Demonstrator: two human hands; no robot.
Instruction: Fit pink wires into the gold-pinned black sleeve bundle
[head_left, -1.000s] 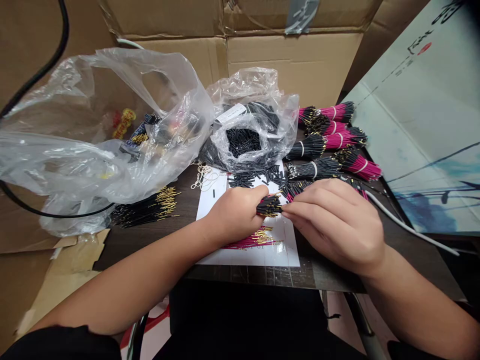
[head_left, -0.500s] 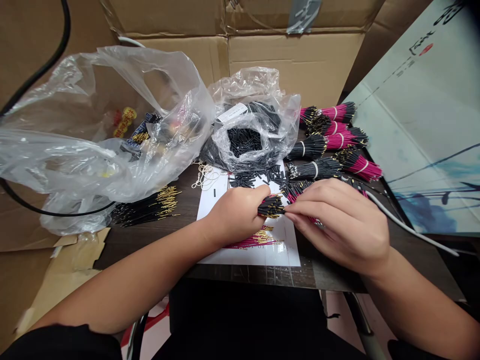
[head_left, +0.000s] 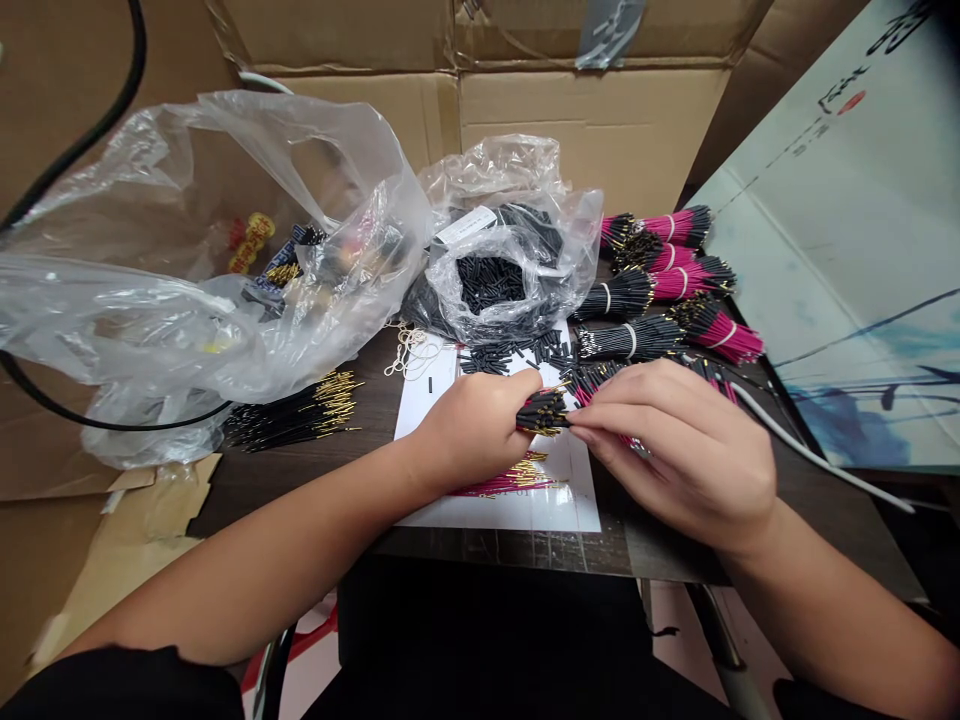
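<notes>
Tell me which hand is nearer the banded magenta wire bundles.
Right. The right hand sits just in front of the banded magenta wire bundles; the left hand, gripping a gold-tipped black wire bunch, lies farther away to their left.

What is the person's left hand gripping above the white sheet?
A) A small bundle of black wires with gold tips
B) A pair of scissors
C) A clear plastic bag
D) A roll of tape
A. The left hand closes around a short bundle of black wires, with gold tips showing at its end, just above the white sheet.
</notes>
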